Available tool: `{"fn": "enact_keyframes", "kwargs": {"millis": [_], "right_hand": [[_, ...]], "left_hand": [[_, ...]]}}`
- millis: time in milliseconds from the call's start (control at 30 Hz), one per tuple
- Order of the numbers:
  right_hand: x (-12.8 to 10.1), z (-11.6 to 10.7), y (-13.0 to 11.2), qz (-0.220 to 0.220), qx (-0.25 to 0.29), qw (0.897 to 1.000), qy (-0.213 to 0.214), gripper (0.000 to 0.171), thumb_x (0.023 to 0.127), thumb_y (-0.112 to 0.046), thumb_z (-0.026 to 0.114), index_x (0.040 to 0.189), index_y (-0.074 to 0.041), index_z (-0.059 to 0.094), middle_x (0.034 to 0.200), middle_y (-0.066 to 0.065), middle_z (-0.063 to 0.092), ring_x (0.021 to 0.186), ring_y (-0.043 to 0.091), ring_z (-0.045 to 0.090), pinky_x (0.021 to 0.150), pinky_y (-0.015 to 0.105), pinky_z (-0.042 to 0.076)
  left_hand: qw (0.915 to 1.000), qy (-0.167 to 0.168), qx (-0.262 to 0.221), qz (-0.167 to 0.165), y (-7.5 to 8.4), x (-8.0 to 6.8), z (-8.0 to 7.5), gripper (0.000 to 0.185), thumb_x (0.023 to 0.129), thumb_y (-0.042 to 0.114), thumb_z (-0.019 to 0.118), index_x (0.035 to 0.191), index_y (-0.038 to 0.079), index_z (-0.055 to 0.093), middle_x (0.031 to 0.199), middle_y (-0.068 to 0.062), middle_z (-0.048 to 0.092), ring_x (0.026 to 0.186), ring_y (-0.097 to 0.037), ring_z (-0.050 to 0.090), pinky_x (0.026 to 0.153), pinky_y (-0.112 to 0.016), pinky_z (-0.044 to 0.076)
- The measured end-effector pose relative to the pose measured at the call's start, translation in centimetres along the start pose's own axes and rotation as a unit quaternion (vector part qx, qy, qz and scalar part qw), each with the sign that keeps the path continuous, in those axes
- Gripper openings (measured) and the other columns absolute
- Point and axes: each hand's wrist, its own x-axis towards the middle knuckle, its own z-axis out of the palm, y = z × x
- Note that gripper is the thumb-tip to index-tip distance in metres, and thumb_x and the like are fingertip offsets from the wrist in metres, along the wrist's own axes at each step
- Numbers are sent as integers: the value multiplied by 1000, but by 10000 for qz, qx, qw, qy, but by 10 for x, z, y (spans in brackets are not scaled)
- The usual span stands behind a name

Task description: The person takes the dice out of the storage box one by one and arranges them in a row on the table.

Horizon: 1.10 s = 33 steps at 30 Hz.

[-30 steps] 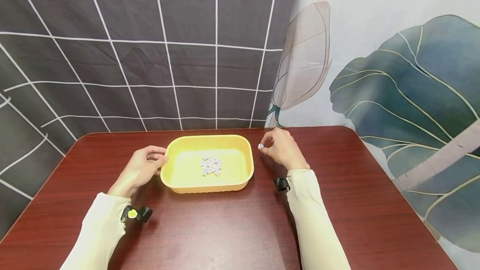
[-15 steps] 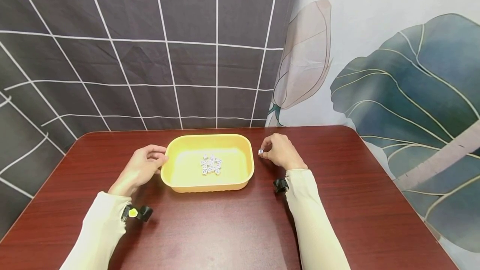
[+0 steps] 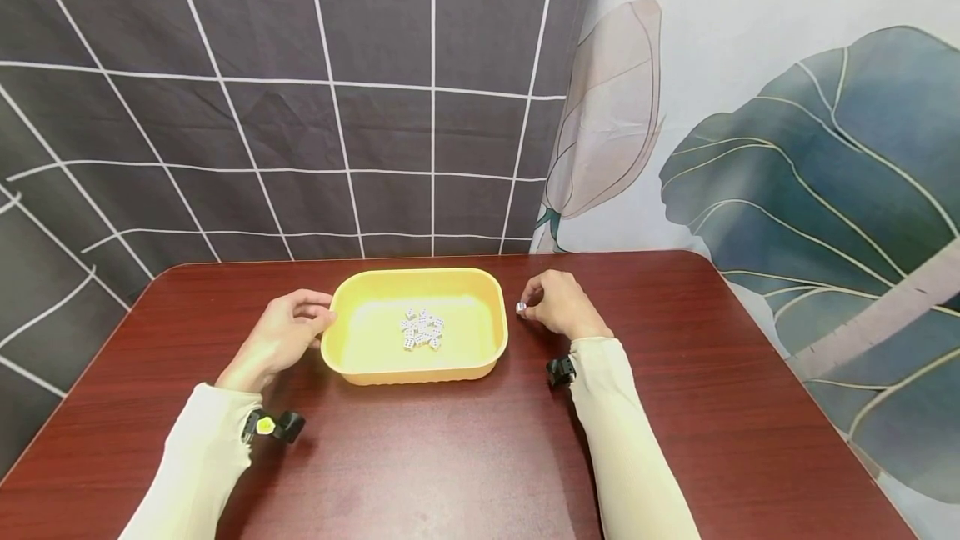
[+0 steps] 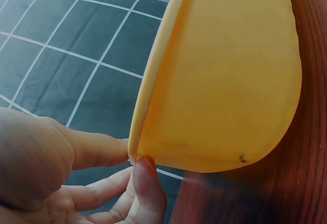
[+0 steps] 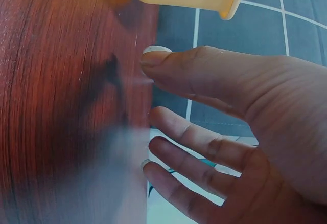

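Observation:
A yellow tray (image 3: 352, 370) with rounded corners stands on the table, and a cluster of small white dice (image 3: 422, 330) lies near its middle. My left hand (image 3: 281, 332) is at the tray's left end. In the left wrist view its thumb and a finger (image 4: 149, 185) pinch the tray's rim, the other fingers loosely bent below. Just right of the tray, my right hand (image 3: 561, 304) pinches a single white die (image 3: 521, 307) between thumb and fingertips, low over the tabletop. The right wrist view shows the thumb (image 5: 199, 73) below the tray's corner, with the other fingers spread.
The dark red wooden table (image 3: 420, 457) reaches back to a grey curtain (image 3: 382, 132) with white grid lines. A pale cloth (image 3: 720, 190) with large leaf prints hangs at the right. Black wrist cameras (image 3: 288, 427) sit on both sleeves.
My right hand has lowered slightly toward the table with the die, mostly in the first half second. The left hand, the tray and the dice in it stay put.

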Motion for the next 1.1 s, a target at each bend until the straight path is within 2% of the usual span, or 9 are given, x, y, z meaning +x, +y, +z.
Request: {"fn": "enact_keyframes", "kwargs": {"millis": [267,600,933,1100], "right_hand": [[2,3,1,27,18,10000,-82,6,82,-11,82,81,-14,77,79,-2,73,79,18,60,74,31,49],[2,8,2,311,-11,9994,-162,9,83,-14,83,79,-17,76,77,-4,71,79,19,59,73,33,49],[3,10,4,217,15,9997,-60,8,81,-10,83,79,-14,77,76,-3,72,78,19,59,74,32,49],[2,10,7,40,81,9999,-73,9,81,-9,83,88,-12,78,86,1,74,84,20,62,80,36,53]], "left_hand": [[10000,12,26,-18,1,-1,0,39,100,8,59,133,-11,52,114,-25,64,79,-4,62,68,-24,59],[10000,19,34,21,0,0,0,40,100,8,59,134,-12,51,112,-24,65,79,-2,62,66,-23,58],[10000,23,2,15,1,0,0,39,100,8,59,133,-11,52,114,-25,64,79,-3,62,68,-24,59],[10000,33,-21,20,0,-1,0,39,100,9,60,134,-11,52,113,-24,65,78,-3,62,68,-25,59]]}}
